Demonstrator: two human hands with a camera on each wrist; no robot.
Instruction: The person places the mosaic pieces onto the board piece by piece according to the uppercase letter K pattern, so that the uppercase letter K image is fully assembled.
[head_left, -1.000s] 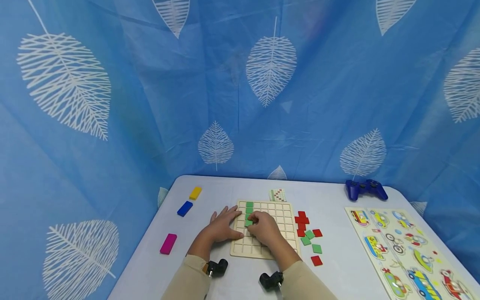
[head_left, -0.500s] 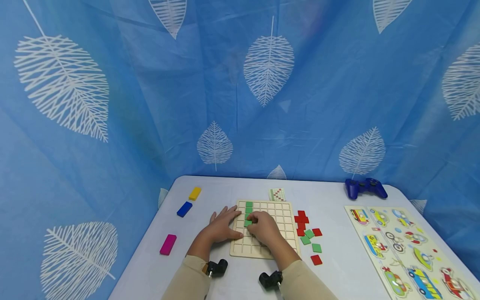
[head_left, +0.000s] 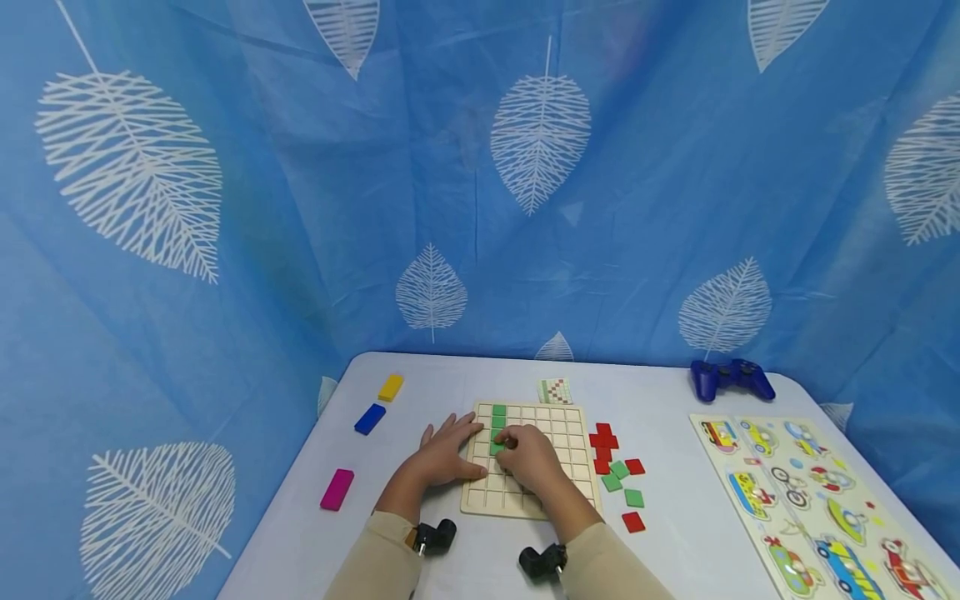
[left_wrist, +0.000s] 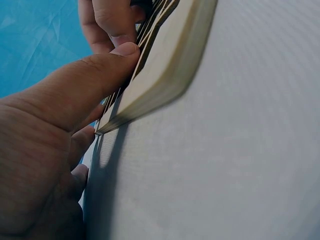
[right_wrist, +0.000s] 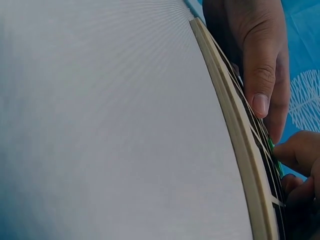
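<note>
A pale wooden grid board (head_left: 517,502) lies on the white table, with a column of green square tiles (head_left: 498,411) in its left part. My left hand (head_left: 442,454) rests with fingers spread along the board's left side; its thumb touches the board's edge area in the left wrist view. Over the green column, my right hand (head_left: 532,457) has its fingers curled, thumb and forefinger at the lowest green tile (head_left: 495,448). In the right wrist view, a sliver of green tile (right_wrist: 271,146) shows at those fingertips; most of it is hidden.
Red tiles (head_left: 603,439) and loose green tiles (head_left: 633,497) lie right of the board. Behind it is a small patterned card (head_left: 555,390). Yellow (head_left: 391,387), blue (head_left: 370,418) and magenta blocks (head_left: 337,489) lie left. A game controller (head_left: 731,380) and picture puzzle (head_left: 810,500) occupy the right.
</note>
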